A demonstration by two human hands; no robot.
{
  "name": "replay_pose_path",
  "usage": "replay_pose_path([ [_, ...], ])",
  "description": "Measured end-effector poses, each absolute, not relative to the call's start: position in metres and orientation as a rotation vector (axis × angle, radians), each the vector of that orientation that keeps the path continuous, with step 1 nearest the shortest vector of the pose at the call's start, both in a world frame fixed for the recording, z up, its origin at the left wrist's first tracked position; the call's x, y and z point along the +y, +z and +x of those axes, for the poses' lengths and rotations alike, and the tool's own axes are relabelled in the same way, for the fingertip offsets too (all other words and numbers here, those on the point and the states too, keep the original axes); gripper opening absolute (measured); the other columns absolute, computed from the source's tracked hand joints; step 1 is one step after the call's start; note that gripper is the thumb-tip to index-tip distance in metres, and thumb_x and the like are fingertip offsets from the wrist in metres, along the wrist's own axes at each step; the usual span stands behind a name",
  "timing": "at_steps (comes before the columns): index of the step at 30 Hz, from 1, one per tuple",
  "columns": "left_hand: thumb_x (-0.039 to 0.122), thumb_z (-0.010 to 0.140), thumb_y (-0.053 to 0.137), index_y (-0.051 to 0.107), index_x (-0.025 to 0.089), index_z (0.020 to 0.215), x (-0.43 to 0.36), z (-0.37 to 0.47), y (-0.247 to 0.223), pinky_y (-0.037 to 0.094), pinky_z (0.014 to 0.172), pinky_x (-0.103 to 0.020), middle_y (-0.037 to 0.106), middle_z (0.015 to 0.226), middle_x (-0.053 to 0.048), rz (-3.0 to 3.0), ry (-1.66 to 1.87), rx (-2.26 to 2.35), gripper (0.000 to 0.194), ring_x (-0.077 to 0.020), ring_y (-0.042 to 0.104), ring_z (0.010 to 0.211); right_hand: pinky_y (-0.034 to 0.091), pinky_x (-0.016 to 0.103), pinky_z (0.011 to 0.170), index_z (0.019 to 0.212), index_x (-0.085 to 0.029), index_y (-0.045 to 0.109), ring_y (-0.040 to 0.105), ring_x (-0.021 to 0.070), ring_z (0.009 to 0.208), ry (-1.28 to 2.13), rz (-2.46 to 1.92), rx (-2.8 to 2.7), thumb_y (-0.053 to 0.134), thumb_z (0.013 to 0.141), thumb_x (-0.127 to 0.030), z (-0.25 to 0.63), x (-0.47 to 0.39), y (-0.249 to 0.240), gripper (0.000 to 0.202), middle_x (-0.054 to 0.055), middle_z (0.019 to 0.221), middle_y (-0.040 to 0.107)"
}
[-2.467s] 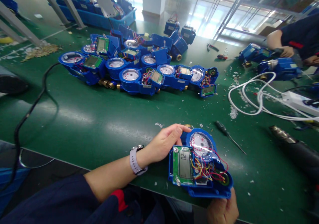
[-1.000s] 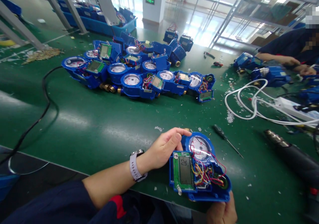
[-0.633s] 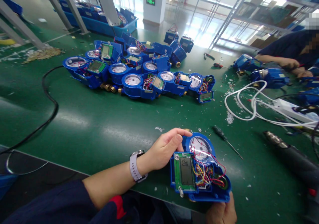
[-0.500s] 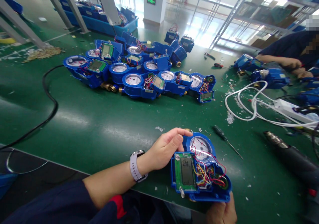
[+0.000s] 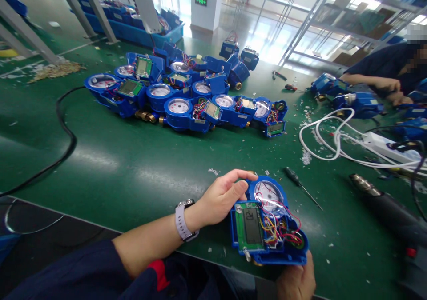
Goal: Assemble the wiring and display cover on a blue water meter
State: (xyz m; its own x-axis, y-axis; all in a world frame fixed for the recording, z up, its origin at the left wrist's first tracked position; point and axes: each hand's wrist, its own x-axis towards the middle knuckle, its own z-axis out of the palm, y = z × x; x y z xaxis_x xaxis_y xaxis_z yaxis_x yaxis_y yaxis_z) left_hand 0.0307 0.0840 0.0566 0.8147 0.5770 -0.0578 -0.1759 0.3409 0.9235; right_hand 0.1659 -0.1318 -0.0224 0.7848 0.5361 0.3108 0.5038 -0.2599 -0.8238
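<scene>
A blue water meter with its housing uncovered lies at the table's near edge. Its round white dial faces up, and red, yellow and white wires run across the opened part. A green circuit board with a grey display is turned out on the meter's left side. My left hand, a watch on its wrist, grips the meter beside the dial, thumb bent and index finger along the rim. My right hand holds the lower right end from below; its fingers are partly hidden.
A screwdriver and a black heat gun lie to the right, near a white power strip with looped cable. Several opened water meters stand farther back. A co-worker's hands are at the far right. A black cable crosses the left.
The water meter has tilted slightly and its lower end has risen a little, with both hands still on it. The surroundings have shifted slightly left in view.
</scene>
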Motion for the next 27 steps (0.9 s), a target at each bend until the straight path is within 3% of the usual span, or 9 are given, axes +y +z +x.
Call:
replay_pose_path([
  [3,0.064,0.086,0.051,0.055,0.013,0.117,0.084,0.031,0.057,0.031,0.049,-0.021,0.049,0.059,0.006,1.105,0.511,0.414,0.06,-0.0065,0.038,0.048,0.046,0.034,0.067,0.129,-0.01,0.052,0.059,0.0247,0.083,-0.003,-1.78,-0.679,0.041,0.086,-0.073,0.158,-0.119,-0.006,0.077,0.016,0.107,0.06],
  [5,0.064,0.087,0.051,0.055,0.013,0.117,0.084,0.031,0.057,0.03,0.048,-0.02,0.05,0.059,0.006,1.104,0.507,0.417,0.059,-0.0065,0.038,0.047,0.047,0.037,0.071,0.131,-0.009,0.052,0.058,0.0255,0.084,-0.073,-1.707,-0.69,0.052,0.079,-0.075,0.155,-0.115,0.006,0.084,0.016,0.105,0.058],
  [7,0.063,0.088,0.05,0.055,0.014,0.117,0.083,0.03,0.056,0.029,0.047,-0.02,0.051,0.06,0.005,1.115,0.506,0.422,0.058,-0.0065,0.039,0.048,0.046,0.044,0.084,0.132,-0.01,0.052,0.058,0.0304,0.097,-0.128,-1.637,-0.816,0.063,0.074,-0.07,0.156,-0.112,0.02,0.085,0.017,0.11,0.057],
  [12,0.063,0.087,0.051,0.055,0.014,0.117,0.081,0.031,0.056,0.029,0.048,-0.019,0.051,0.061,0.005,1.113,0.498,0.422,0.058,-0.0063,0.039,0.049,0.041,0.053,0.101,0.146,-0.017,0.035,0.047,0.0336,0.123,-0.132,-1.675,-1.584,0.068,0.081,-0.055,0.156,-0.093,0.07,0.082,0.018,0.131,0.05],
  [16,0.063,0.085,0.054,0.056,0.013,0.116,0.081,0.031,0.058,0.031,0.051,-0.02,0.051,0.062,0.005,1.123,0.51,0.424,0.059,-0.0073,0.041,0.051,0.028,0.054,0.112,0.149,-0.015,0.027,0.041,0.0314,0.132,-0.215,-1.67,-2.049,0.065,0.086,-0.049,0.155,-0.064,0.104,0.081,0.018,0.138,0.048],
  [22,0.062,0.084,0.057,0.058,0.014,0.113,0.082,0.031,0.058,0.037,0.057,-0.021,0.054,0.066,0.003,1.07,0.537,0.424,0.057,-0.0099,0.048,0.058,0.036,0.051,0.11,0.152,-0.017,0.021,0.046,0.0283,0.129,-0.039,-1.692,-2.225,0.064,0.086,-0.049,0.161,-0.046,0.119,0.085,0.015,0.137,0.051],
  [27,0.063,0.089,0.049,0.057,0.015,0.115,0.079,0.031,0.056,0.036,0.052,-0.019,0.054,0.064,0.003,1.052,0.493,0.392,0.055,-0.0084,0.047,0.054,0.044,0.046,0.105,0.147,-0.019,0.035,0.053,0.0276,0.124,0.234,-1.669,-1.988,0.066,0.077,-0.065,0.179,-0.048,0.121,0.089,0.015,0.132,0.055],
])
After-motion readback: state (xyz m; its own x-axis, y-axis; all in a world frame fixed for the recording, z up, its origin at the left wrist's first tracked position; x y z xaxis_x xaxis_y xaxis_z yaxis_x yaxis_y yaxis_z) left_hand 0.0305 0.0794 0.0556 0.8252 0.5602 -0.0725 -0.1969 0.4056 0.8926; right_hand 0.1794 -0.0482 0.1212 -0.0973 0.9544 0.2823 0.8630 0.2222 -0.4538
